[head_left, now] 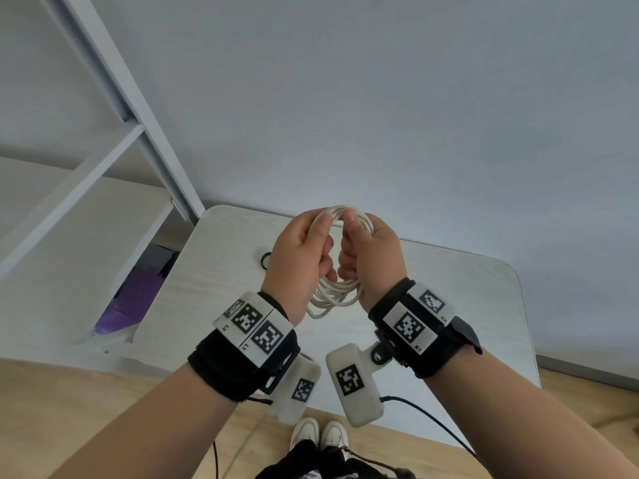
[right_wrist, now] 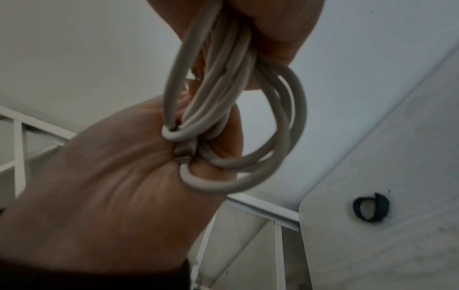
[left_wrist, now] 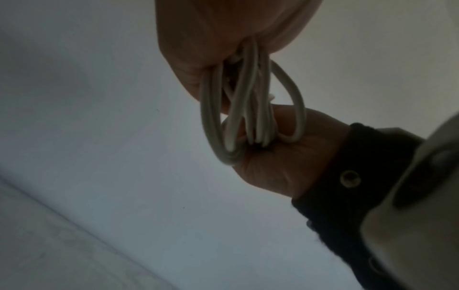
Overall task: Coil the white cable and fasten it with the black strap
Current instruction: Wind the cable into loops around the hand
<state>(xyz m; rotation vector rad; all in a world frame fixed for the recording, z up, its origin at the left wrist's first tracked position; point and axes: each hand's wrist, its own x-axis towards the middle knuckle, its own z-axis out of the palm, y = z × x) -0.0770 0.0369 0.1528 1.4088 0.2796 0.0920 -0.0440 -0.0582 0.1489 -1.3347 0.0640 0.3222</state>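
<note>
Pale grey wall (head_left: 380,98) fills the background, w/ a white metal frame (head_left: 114,84) leaning across the upper left and a light wood-grain table (head_left: 214,292) below the hands. Wood floor (head_left: 69,392) shows nearer the person, plus 2 white shoes (head_left: 320,435) at bottom center.

Both hands are up over the table, close together, holding the white cable (head_left: 337,292), which is already wound into several loops. Left hand (head_left: 299,257) grips the left side of the coil: thumb pressed on the top arc, fingers curled around the strands. Right hand (head_left: 371,254) does the same on the right side, thumb on top, fingers wrapped. Top of the coil arches between the 2 thumbs; the bottom loops hang loose between the wrists, spreading apart a bit.

Left wrist view: white cable (left_wrist: 248,102) runs as a bundle of strands from the left hand (left_wrist: 223,29) at top down into the right hand (left_wrist: 293,153), approx. 5 strands, not neat. Right wrist view: white cable (right_wrist: 223,98) pinched at 2 spots, the right hand (right_wrist: 278,19) at top and the left hand (right_wrist: 111,186) below, w/ 1 strand looped across the bundle; loops bulge out to the right.

Black strap (head_left: 265,260) lies on the table, curled in a small ring, just left of the left hand, apart from both hands. Same black strap (right_wrist: 370,210) shows in the right wrist view, near the table's rounded corner.

Each wrist wears a black band w/ white marker blocks.
</note>
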